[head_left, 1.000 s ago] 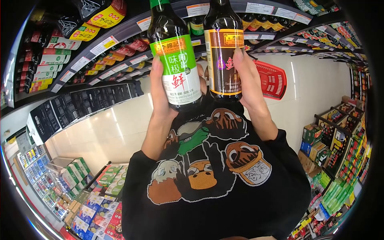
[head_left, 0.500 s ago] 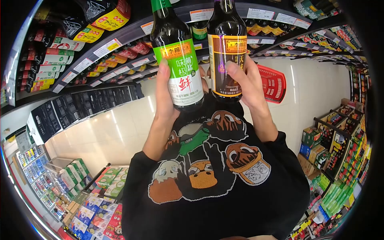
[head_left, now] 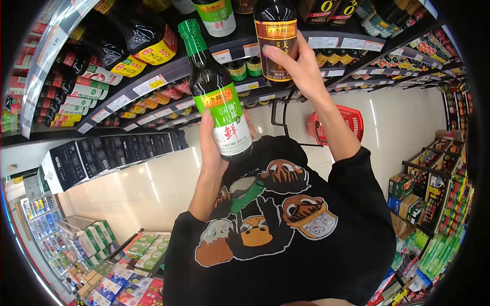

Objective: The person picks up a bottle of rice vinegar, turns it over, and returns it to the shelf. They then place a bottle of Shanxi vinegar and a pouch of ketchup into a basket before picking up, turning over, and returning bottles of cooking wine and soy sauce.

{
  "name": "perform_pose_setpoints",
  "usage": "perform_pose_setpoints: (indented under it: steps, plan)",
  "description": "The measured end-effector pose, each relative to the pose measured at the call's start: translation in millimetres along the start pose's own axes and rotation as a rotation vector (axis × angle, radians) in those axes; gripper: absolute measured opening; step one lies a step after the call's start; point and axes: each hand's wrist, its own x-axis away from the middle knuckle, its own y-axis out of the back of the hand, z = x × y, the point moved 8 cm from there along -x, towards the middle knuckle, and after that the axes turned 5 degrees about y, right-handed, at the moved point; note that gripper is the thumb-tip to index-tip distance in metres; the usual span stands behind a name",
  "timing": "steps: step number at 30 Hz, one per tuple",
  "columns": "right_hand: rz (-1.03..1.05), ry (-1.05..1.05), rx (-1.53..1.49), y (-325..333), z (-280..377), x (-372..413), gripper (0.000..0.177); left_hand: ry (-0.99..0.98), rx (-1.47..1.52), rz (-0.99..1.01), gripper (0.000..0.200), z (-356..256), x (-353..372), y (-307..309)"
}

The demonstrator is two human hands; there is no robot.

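Observation:
My left hand [head_left: 210, 145] is wrapped round a green-capped soy sauce bottle [head_left: 220, 115], its green and white label facing me. The bottle is nearly upright in front of my chest. Higher and to the right, my right hand [head_left: 304, 69] grips a dark soy sauce bottle [head_left: 277, 48] with a brown, orange-edged label. My right thumb lies across that label, and the bottle's top runs out of view. It is held up at the front of the shelf [head_left: 235, 53], where a similar green-labelled bottle [head_left: 216, 18] stands.
Dark bottles with yellow labels [head_left: 158, 48] stand on the shelf at upper left. A red shopping basket [head_left: 349, 125] is on the floor beyond my right forearm, near a black metal frame [head_left: 275, 115]. Stacked black boxes [head_left: 107, 155] are at left; boxed goods [head_left: 120, 278] lie lower left.
My right hand has moved the dark bottle up and away toward the shelf. The green-labelled bottle sits lower in view, and the two bottles are farther apart. The view shows more of the upper shelf.

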Motion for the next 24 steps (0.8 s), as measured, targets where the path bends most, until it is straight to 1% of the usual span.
perform_pose_setpoints:
  steps: [4,6,8,10,11,12,14,15,16,18,19,22,24]
  plan:
    - [-0.021,0.077,0.027,2,0,-20,0.063,0.001,-0.006,-0.037,0.071,-1,3,1]
    - [0.0,0.133,0.107,3,4,-28,0.064,-0.014,0.024,-0.102,0.067,0,4,7]
    - [0.009,0.119,0.127,2,5,-35,0.067,-0.009,0.025,-0.104,0.067,1,4,7]
    - [-0.004,0.139,0.21,2,4,-41,0.07,-0.005,0.028,-0.108,0.067,1,4,7]
    - [-0.016,0.144,0.198,-1,6,-43,0.076,-0.014,0.021,-0.101,0.066,0,4,7]
    - [-0.016,0.146,0.198,-2,5,-46,0.076,-0.023,0.014,-0.094,0.066,-1,4,7]
    - [0.004,0.186,0.135,-5,4,-55,0.082,-0.012,0.014,-0.064,0.067,-1,5,7]
    - [-0.016,0.221,0.121,-6,8,-58,0.067,0.002,0.013,-0.035,0.069,0,6,5]
    - [-0.014,0.223,0.121,-8,12,-60,0.067,0.0,0.013,-0.035,0.069,-1,7,5]
    - [-0.008,0.128,0.07,-11,16,-68,0.076,-0.005,0.012,-0.021,0.068,-1,7,3]
    - [-0.017,0.179,0.047,-12,17,-71,0.073,-0.007,0.013,-0.022,0.068,-2,7,3]
    - [-0.017,0.179,0.052,-10,14,-80,0.074,-0.004,-0.004,-0.036,0.068,-2,8,2]
    - [-0.015,0.18,0.038,-9,11,-83,0.073,-0.014,0.018,-0.003,0.068,-2,8,-1]
